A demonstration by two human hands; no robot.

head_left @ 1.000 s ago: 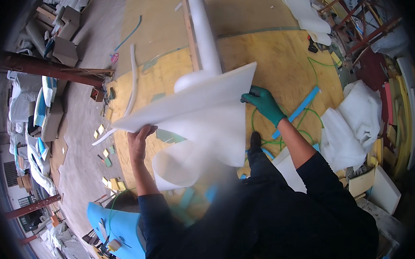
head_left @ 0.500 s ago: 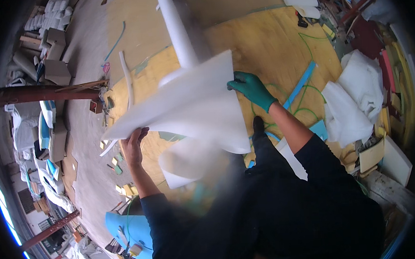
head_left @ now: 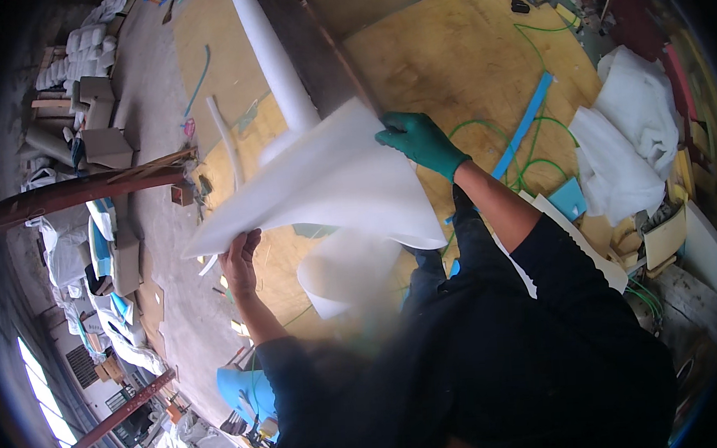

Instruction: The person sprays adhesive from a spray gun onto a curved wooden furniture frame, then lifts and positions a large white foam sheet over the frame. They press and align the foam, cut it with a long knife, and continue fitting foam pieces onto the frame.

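A thin white foam sheet is stretched between my two hands in front of my body. My bare left hand grips its lower edge at the left, thumb and fingers closed on it. At the upper right corner, my right hand in a green glove pinches the sheet. Behind the sheet, a long white foam roll extends away alongside a dark brown panel. Below the held sheet a blurred, curled white piece hangs down; I cannot tell whether it is the same sheet.
Yellowish wooden boards lie underfoot, with a green hose and a blue strip at the right. Crumpled white foam is heaped farther right. A rusty red beam and stacked foam pieces stand at the left.
The view has shifted and tilted. My right hand has come slightly left with its corner of the sheet, and the sheet bows more between my hands. Both hands keep their hold.
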